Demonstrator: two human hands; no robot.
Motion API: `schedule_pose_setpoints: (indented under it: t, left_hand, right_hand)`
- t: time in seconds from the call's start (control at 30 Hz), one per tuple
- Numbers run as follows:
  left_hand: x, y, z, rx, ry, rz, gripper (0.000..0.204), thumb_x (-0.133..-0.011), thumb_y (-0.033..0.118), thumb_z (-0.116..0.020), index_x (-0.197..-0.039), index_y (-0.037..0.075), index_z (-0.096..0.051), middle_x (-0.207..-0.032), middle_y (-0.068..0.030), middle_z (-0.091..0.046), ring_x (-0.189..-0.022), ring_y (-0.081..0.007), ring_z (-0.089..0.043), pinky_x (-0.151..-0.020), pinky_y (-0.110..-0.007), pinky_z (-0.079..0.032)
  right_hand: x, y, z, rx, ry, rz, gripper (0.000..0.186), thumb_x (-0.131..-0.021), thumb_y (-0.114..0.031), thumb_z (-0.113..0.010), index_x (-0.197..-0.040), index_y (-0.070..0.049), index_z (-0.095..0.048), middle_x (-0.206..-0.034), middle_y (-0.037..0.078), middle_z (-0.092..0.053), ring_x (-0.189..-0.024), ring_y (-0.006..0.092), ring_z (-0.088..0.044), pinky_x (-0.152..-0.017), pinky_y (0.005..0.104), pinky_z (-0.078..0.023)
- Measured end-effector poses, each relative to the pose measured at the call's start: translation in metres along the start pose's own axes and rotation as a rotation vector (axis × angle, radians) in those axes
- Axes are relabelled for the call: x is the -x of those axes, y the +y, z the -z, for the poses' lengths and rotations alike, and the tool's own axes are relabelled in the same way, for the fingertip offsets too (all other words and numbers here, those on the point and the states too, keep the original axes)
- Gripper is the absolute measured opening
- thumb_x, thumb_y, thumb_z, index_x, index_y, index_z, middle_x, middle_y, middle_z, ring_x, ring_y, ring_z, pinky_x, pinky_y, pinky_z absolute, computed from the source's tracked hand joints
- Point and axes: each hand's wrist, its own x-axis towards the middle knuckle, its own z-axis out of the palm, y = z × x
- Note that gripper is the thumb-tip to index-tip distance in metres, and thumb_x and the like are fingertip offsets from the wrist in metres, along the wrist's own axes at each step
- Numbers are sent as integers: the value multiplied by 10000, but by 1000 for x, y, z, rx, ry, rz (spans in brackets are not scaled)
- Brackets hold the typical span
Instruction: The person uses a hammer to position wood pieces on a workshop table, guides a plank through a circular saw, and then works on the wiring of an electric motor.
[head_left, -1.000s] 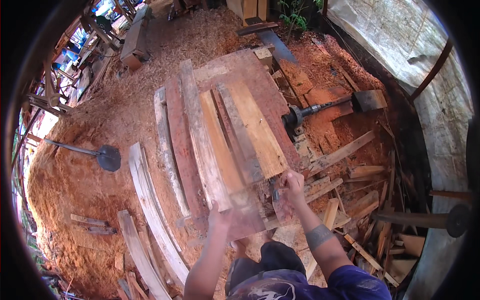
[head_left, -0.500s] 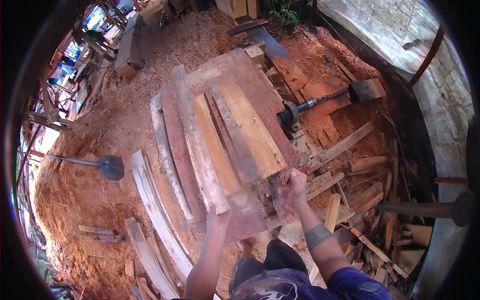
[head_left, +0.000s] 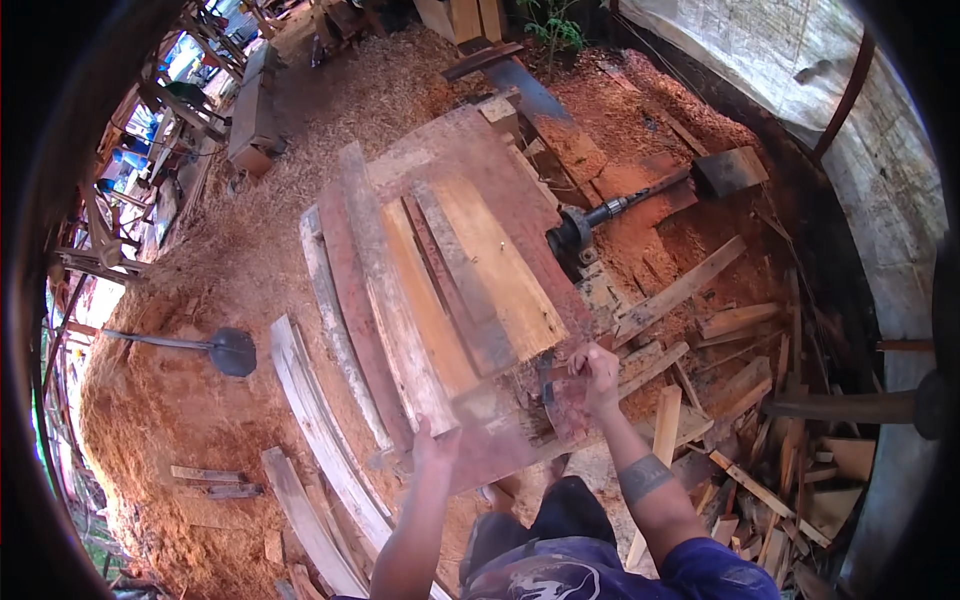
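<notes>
In front of me stands a low reddish work table (head_left: pixel 500 150) dusted with sawdust. My left hand (head_left: pixel 437 448) is at its near edge, closed around the near end of a long weathered board (head_left: pixel 378 268). My right hand (head_left: pixel 597 372) is by the near right corner, fingers curled in; whatever they hold, if anything, is hidden. Just left of those fingers a dark gap (head_left: pixel 546 378) shows in the table. Between the hands and beyond lie a narrow orange-yellow board (head_left: pixel 440 335) and a wider yellow board (head_left: pixel 497 262), its near end rough. A reddish strip separates them.
A dark shaft with a pulley (head_left: pixel 572 238) sticks out at the table's right. Scrap wood (head_left: pixel 735 322) is heaped on the right. Long pale slabs (head_left: pixel 325 425) lie at left, with a shovel (head_left: pixel 232 352) on the sawdust (head_left: pixel 180 420). A pale sheet (head_left: pixel 790 80) hangs at right.
My right hand has shifted slightly right, away from the yellow board's near corner. My left hand stays at the weathered board's end. The whole view has tilted a little.
</notes>
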Motion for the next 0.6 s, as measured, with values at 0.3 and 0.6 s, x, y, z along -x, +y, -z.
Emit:
schedule_pose_setpoints:
  t: [0.3, 0.6]
  left_hand:
    - [-53, -46, 21, 103, -247, -75, 673, -989, 418, -598, -1424, -38, -361, -1441, -242, -426, -1339, -411, -404, -1162, -572, -333]
    - [-54, -25, 52, -95, -112, 7, 571, -1023, 404, -539, -1437, 35, -405, -1436, -193, -436, -1331, -327, -446, -1108, -518, -410]
  right_hand:
    - [24, -35, 39, 85, -52, -44, 426, -922, -347, -547, -666, -9, -502, -636, 79, -515, -596, 159, -481, -553, 292, -363]
    - [-2, -67, 85, 113, -20, -71, 445, -915, -365, -556, -667, 1, -509, -609, 87, -493, -578, 190, -503, -568, 322, -387]
